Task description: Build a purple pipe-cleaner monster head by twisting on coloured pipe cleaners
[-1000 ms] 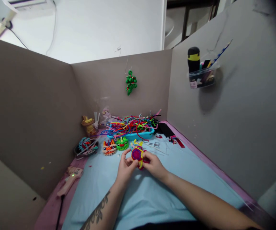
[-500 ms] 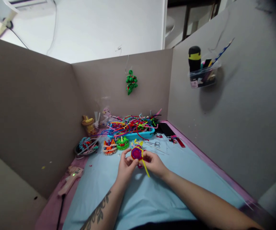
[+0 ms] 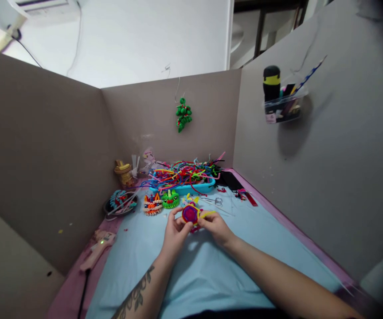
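Over the middle of the cloth, my left hand (image 3: 175, 229) grips a small round pipe-cleaner piece (image 3: 190, 214) by its left and lower edge. Its centre is magenta and purple, and its rim is yellow. At the right edge, my right hand (image 3: 218, 227) pinches a yellow pipe cleaner (image 3: 208, 213) against the rim. The strip's loose end lies over the fingers, pointing right. Pink bits show beneath the piece, partly hidden by my hands. Just beyond stand a green pipe-cleaner figure (image 3: 170, 200) and an orange and cream one (image 3: 152, 205).
A blue tray (image 3: 194, 189) heaped with pipe cleaners stands at the back. Scissors (image 3: 217, 201) lie right of centre. On the left are a dark bowl (image 3: 107, 207) and a pink glue gun (image 3: 95, 257) with a cord. Grey partitions (image 3: 324, 168) enclose the table; a clear box (image 3: 283, 110) hangs right.
The yellow strip's loose end has swung from hanging down below the piece to lying rightward over my right fingers. My left hand keeps its hold on the piece.
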A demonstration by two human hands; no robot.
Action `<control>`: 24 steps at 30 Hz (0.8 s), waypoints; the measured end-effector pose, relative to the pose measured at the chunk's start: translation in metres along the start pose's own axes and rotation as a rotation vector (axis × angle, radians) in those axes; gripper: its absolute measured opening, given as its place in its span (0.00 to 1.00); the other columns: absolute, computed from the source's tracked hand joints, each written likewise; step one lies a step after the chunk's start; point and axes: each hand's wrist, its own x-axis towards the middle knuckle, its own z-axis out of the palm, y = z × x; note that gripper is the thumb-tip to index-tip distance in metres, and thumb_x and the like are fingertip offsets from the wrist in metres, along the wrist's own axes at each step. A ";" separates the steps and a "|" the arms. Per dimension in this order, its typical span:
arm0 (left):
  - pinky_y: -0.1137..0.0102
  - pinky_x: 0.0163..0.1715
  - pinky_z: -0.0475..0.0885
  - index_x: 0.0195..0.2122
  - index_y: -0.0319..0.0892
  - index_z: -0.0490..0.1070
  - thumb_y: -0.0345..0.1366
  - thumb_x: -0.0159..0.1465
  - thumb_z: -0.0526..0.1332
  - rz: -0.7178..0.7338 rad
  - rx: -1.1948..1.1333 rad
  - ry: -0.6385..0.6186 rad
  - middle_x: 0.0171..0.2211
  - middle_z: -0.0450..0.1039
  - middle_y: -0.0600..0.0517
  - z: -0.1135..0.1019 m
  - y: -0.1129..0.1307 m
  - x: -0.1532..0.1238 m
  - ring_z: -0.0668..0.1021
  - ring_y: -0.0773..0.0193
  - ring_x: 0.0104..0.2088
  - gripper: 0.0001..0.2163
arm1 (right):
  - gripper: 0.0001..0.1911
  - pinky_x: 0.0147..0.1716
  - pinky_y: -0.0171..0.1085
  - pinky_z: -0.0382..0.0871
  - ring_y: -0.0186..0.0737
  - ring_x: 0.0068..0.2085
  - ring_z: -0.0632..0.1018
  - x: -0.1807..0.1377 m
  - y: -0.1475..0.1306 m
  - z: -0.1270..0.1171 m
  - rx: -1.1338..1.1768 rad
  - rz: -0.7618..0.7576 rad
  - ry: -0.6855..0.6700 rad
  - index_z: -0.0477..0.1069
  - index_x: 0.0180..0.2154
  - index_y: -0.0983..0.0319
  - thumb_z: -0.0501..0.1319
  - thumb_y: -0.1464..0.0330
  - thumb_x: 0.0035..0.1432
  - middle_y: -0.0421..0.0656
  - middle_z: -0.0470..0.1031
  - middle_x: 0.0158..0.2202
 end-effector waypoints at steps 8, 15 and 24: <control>0.71 0.32 0.68 0.47 0.42 0.55 0.34 0.54 0.64 0.003 -0.002 -0.015 0.25 0.73 0.55 0.002 0.000 -0.001 0.75 0.68 0.25 0.22 | 0.17 0.29 0.35 0.64 0.35 0.25 0.71 -0.001 0.001 0.000 -0.032 0.080 -0.001 0.73 0.24 0.65 0.64 0.56 0.46 0.42 0.73 0.22; 0.72 0.32 0.68 0.47 0.42 0.55 0.34 0.53 0.64 -0.017 -0.002 0.009 0.26 0.74 0.54 0.000 0.000 0.001 0.74 0.68 0.26 0.23 | 0.15 0.28 0.34 0.63 0.34 0.24 0.70 0.003 -0.002 -0.003 -0.014 0.003 0.144 0.70 0.24 0.64 0.64 0.58 0.48 0.39 0.71 0.22; 0.72 0.31 0.67 0.46 0.42 0.56 0.33 0.53 0.65 -0.024 -0.011 -0.056 0.25 0.73 0.54 -0.001 -0.002 0.002 0.74 0.68 0.25 0.22 | 0.13 0.35 0.37 0.65 0.41 0.37 0.71 0.011 0.001 -0.019 -0.236 -0.177 0.188 0.74 0.31 0.61 0.63 0.58 0.48 0.44 0.69 0.34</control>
